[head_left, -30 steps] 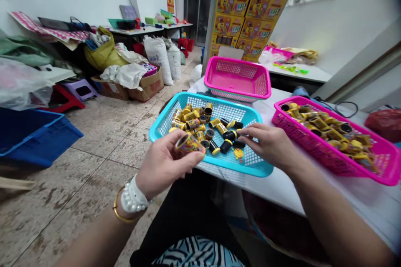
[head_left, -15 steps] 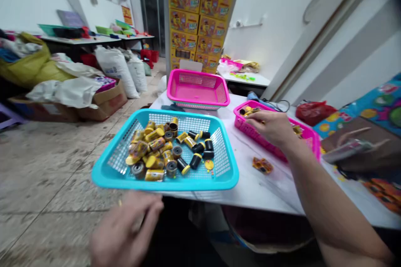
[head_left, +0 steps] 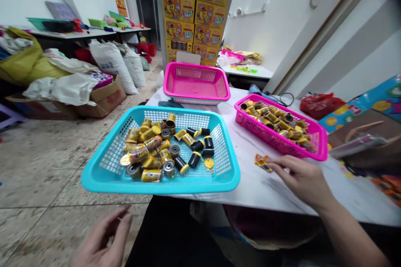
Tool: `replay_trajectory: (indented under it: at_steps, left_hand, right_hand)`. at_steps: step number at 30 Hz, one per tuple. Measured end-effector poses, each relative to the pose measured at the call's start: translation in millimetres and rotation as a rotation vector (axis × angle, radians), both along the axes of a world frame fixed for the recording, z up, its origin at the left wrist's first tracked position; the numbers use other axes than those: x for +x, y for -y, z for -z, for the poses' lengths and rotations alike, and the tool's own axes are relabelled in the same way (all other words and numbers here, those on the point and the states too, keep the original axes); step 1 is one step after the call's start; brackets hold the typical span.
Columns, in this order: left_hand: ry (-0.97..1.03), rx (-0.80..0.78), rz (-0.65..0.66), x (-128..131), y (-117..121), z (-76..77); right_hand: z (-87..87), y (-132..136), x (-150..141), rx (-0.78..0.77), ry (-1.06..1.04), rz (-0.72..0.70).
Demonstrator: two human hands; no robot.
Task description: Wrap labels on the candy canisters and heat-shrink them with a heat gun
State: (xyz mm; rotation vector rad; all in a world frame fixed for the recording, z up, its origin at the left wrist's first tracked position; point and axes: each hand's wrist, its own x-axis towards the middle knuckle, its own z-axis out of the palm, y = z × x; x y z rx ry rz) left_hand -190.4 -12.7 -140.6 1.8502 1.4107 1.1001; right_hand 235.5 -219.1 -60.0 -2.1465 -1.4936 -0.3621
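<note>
My right hand [head_left: 300, 177] is on the white table, thumb and fingers pinched at the edge of a small stack of orange printed labels [head_left: 262, 162]. Low at the left, in front of the table, my left hand [head_left: 102, 240] hangs with thumb and fingers apart and nothing visible in it. Between the hands stands a turquoise basket [head_left: 200, 185] holding small cylindrical tubs, some in yellow wrappers [head_left: 151, 175], others bare black with yellow lids [head_left: 194, 159]. A pink basket [head_left: 322, 144] beyond my right hand is full of yellow-wrapped tubs [head_left: 275, 119].
Another pink basket [head_left: 196, 85] stands at the back of the table [head_left: 241, 167]. Behind it rise stacked yellow cartons [head_left: 178, 6]. A red plastic bag [head_left: 322, 105] and a blue patterned box [head_left: 363, 106] lie at the right. Sacks [head_left: 111, 64] stand on the floor at left.
My right hand has come from over the pink basket of tubs down toward me, onto the orange labels. My left hand has dropped lower and left, away from the turquoise basket's rim.
</note>
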Motion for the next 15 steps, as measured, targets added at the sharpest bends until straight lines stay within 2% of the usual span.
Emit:
replay_trajectory:
  at_steps: [3,7,11,15]
  left_hand:
    - [0.065,0.047,-0.075,-8,-18,-12.8]
    - [-0.041,0.051,0.021,-6,-16,-6.2]
    - [-0.037,-0.082,0.208,9,6,6.9]
    - [0.057,-0.167,0.273,22,26,8.4]
  right_hand:
    - [34.9,13,-12,0.059,0.012,0.116]
    - [58.9,18,17,0.122,-0.07,0.387]
    - [71.8,12,37,0.061,-0.138,0.389]
    - [78.6,8,31,0.068,-0.147,0.369]
